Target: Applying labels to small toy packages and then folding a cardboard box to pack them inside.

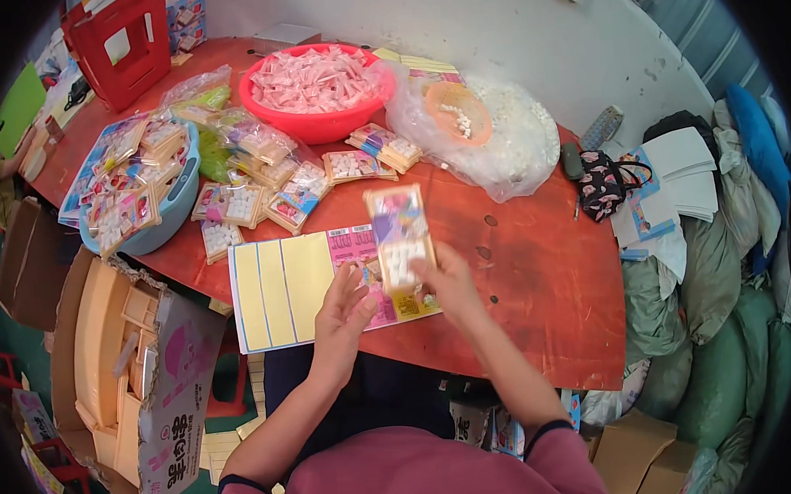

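Head view: the right hand [451,284] pinches a blister card [399,238] of white pellets at table centre; the left hand [344,317], fingers spread and empty, rests at its 7 o'clock on the adhesive sheet [281,289]. Risk — a loose pinch may let the card slip and stick askew.

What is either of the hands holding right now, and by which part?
The right hand grips a flat printed packet of small white pieces by its lower end. The left hand holds nothing, open beside it.
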A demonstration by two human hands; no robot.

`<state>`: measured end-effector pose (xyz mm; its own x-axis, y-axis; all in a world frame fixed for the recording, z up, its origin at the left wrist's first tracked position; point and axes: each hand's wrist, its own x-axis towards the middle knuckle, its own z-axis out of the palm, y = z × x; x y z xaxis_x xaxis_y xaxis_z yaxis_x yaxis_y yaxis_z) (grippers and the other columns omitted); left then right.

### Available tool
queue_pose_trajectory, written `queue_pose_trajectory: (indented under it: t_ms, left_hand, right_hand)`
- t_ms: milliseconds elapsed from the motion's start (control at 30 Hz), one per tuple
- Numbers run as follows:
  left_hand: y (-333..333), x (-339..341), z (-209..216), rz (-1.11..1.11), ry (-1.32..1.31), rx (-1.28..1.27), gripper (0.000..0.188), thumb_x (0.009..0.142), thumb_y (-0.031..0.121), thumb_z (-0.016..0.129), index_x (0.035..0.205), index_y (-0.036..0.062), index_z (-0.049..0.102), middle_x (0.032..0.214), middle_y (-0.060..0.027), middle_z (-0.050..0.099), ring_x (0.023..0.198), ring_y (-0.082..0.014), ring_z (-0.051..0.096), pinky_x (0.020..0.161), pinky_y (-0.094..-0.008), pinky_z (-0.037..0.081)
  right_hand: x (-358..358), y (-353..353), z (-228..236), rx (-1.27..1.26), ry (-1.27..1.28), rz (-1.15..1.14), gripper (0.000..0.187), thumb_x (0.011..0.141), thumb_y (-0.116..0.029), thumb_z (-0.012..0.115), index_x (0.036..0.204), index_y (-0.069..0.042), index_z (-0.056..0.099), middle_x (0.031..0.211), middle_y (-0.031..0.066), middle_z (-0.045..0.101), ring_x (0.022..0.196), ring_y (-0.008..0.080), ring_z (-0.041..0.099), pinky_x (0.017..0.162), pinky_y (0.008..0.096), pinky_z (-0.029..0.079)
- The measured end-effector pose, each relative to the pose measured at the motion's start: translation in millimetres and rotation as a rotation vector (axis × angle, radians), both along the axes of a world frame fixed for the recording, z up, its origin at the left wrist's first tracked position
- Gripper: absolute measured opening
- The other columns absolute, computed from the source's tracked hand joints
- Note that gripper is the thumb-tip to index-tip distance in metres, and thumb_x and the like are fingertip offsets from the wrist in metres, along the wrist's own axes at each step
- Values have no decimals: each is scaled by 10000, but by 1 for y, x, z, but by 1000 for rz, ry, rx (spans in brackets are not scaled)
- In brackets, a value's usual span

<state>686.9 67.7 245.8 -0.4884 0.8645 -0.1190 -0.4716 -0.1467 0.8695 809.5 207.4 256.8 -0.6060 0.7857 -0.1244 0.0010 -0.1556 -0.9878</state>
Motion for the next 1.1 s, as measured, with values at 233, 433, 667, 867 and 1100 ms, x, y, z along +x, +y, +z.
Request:
queue_pose_trajectory:
  t_ms: [233, 433, 667, 867, 1100]
  left_hand:
    - [-39, -27, -15, -96, 152, -56, 290, 930, 117, 545, 1183, -23, 539, 1038, -92, 644, 963, -129, 597, 831, -247, 467]
    - [-31, -65, -2, 42, 956, -197, 228, 863, 84, 604, 1072, -7, 598, 947, -124, 646, 896, -221, 621, 790, -303, 470]
    - [-9, -121, -28, 120, 1597, -285, 420, 820, 170, 643, 1192, 11, 527, 1239, -153, 527, 1166, -349, 465, 974, -423, 376]
    - [36, -106, -46, -114, 1888, -436, 778, 817, 515, 568, 1385, 38, 331, 1482, -149, 231, 1357, -351, 231, 1094, -527, 159]
    - [4, -121, -50, -123, 1790, -500, 884, 774, 400, 657, 1442, 41, 203, 1500, -169, 201, 1381, -376, 171, 1106, -534, 92]
  right_hand:
    - [-71, 160, -1, 47, -85, 44, 312, 862, -161, 590, 1137, -22, 542, 735, 50, 633, 474, 91, 539, 385, 209, 382]
    - [-97, 247, -23, 765, -437, -243, 211, 802, -217, 629, 849, -15, 668, 742, 98, 656, 632, 227, 637, 582, 358, 510]
    - [-71, 149, -12, 1233, -554, -227, 488, 811, -301, 656, 1183, -11, 531, 1190, 180, 568, 1100, 287, 543, 901, 377, 436]
    - [-27, 92, -18, 1206, -804, 464, 812, 579, -423, 786, 1213, -9, 494, 1237, 179, 511, 1169, 332, 467, 985, 422, 361]
    - [-70, 96, -27, 1073, -850, 550, 291, 676, -292, 718, 891, -105, 655, 932, 121, 636, 900, 301, 611, 715, 422, 497]
